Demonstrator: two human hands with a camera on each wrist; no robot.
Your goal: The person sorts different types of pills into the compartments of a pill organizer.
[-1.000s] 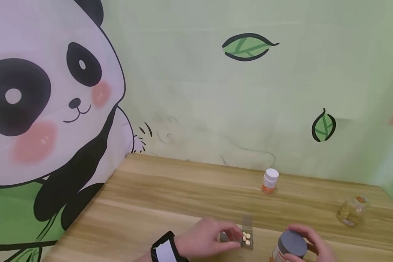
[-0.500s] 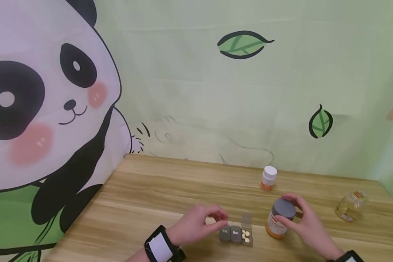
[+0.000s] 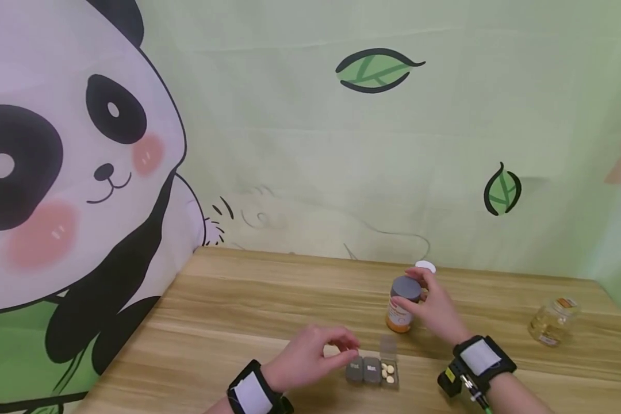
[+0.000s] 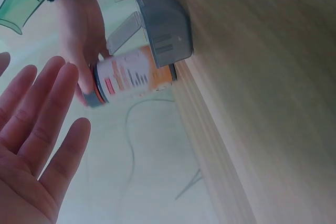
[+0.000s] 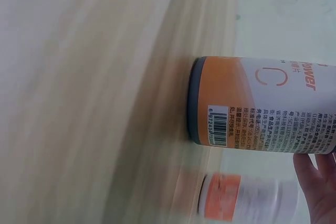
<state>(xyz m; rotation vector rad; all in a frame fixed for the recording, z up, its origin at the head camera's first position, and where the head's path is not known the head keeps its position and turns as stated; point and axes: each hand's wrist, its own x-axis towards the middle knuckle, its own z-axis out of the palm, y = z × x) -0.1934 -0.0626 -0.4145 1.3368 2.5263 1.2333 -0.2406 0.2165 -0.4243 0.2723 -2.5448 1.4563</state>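
Note:
My right hand (image 3: 434,305) grips a supplement bottle (image 3: 399,315) around its grey lid; it has a white and orange label. In the right wrist view the same bottle (image 5: 262,106) fills the middle, with fingertips at its lid end. My left hand (image 3: 310,355) is held just left of the grey pill organizer (image 3: 363,371), its fingers loose and holding nothing. In the left wrist view the left hand (image 4: 37,135) has its fingers extended, apart from the pill organizer (image 4: 165,24). The organizer's right compartment has its lid raised and several pale tablets (image 3: 390,374) inside.
A small white-capped bottle (image 3: 425,265) stands behind the right hand, mostly hidden; the right wrist view shows this small bottle (image 5: 247,198) with an orange label band. A clear jar (image 3: 552,323) stands at the right of the wooden table (image 3: 269,299). A panda-printed cloth (image 3: 290,144) hangs behind.
My right hand has carried the supplement bottle from the front right back and leftward, to near the small white-capped bottle. My left hand has drawn slightly left, away from the pill organizer.

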